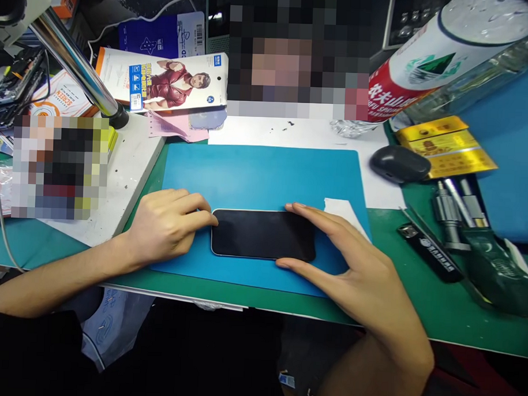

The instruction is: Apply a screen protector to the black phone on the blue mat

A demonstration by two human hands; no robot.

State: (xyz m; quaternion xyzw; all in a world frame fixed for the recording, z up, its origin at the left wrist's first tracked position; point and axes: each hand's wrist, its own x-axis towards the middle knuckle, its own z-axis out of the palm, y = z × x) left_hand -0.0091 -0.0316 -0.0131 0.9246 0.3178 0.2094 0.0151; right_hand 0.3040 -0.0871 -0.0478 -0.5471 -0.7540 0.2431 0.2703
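A dark-screened smartphone (pixel 258 235) lies flat on the blue mat, its long side running left to right. My right hand (pixel 352 264) spans its right part, thumb along the near edge and fingers along the far edge. The fingers of my left hand (pixel 170 223) are curled together, their tips at the phone's far left corner. Whatever else may be between those left fingertips is hidden. Beneath the phone, the blue mat (pixel 247 168) covers the middle of the green work surface. A white piece of paper (pixel 344 210) lies partly behind my right fingers.
A black mouse (pixel 400 163), golden packet (pixel 447 148), screwdrivers (pixel 447 213) and black tool (pixel 430 253) lie to the right. Behind them leans a large bottle (pixel 424 65). A metal post (pixel 78 64) stands at left, near a printed box (pixel 177 82).
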